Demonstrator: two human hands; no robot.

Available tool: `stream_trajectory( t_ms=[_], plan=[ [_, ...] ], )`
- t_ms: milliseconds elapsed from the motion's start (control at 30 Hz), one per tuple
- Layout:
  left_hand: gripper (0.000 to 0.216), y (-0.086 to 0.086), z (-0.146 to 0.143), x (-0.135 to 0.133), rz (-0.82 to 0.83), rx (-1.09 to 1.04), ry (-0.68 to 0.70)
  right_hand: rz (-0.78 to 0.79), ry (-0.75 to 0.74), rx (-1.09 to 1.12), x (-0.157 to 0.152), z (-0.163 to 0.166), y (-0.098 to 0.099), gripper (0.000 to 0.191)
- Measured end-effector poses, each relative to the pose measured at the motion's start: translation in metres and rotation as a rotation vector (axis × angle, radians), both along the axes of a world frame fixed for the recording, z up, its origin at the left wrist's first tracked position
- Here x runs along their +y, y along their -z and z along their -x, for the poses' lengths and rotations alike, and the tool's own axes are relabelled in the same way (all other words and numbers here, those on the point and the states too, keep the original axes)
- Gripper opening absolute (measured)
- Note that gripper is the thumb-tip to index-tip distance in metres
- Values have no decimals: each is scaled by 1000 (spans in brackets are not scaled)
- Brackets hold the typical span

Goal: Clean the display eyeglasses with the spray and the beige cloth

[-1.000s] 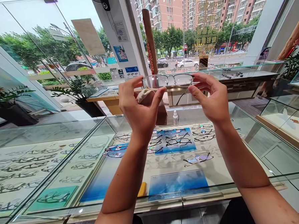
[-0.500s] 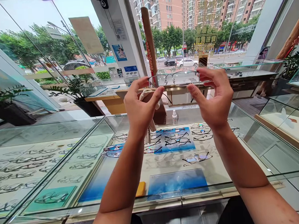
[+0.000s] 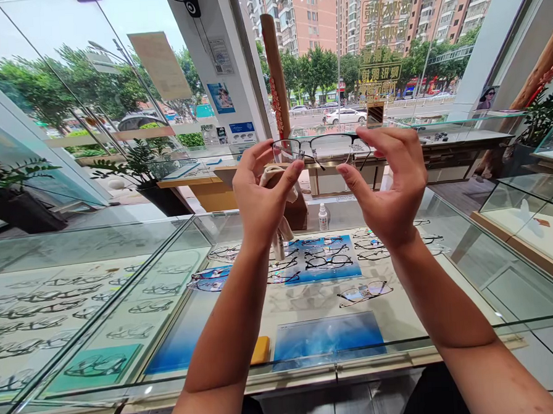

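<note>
I hold a pair of thin-rimmed glasses (image 3: 322, 149) up at chest height over a glass display counter (image 3: 470, 283). My left hand (image 3: 262, 195) pinches the left end of the frame between thumb and fingers, and a pale cleaning cloth (image 3: 282, 231) hangs from that palm. My right hand (image 3: 389, 182) pinches the right end of the frame. The temples fold down behind the lenses.
Inside the counter lie several rows of glasses on blue and white trays (image 3: 325, 260). A small white spray bottle (image 3: 323, 217) stands on the counter beyond my hands. A second glass case (image 3: 77, 291) angles off to the left. Potted plants and shop windows stand behind.
My hands have drawn slightly closer together and the glasses tilted, their temples now showing below the lenses. The cloth has dropped lower from my left palm.
</note>
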State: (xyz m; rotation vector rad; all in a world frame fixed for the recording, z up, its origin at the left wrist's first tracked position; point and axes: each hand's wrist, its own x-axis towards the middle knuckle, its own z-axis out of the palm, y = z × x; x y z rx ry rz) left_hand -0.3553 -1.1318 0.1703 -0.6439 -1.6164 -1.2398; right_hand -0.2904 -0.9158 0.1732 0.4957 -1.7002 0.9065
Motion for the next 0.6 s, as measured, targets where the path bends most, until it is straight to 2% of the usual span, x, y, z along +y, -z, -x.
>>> stream_trajectory(
  t_ms=[167,400,600],
  plan=[
    [66,2,-3,4,-69,49,-35,54,-99,13,-1,3,-1,38],
    [71,2,-10,11,-147,310,-289,125,-243,-102,1,16,2,51],
    [67,6,-12,14,-147,290,-280,195,-276,-89,4,23,2,43]
  ],
)
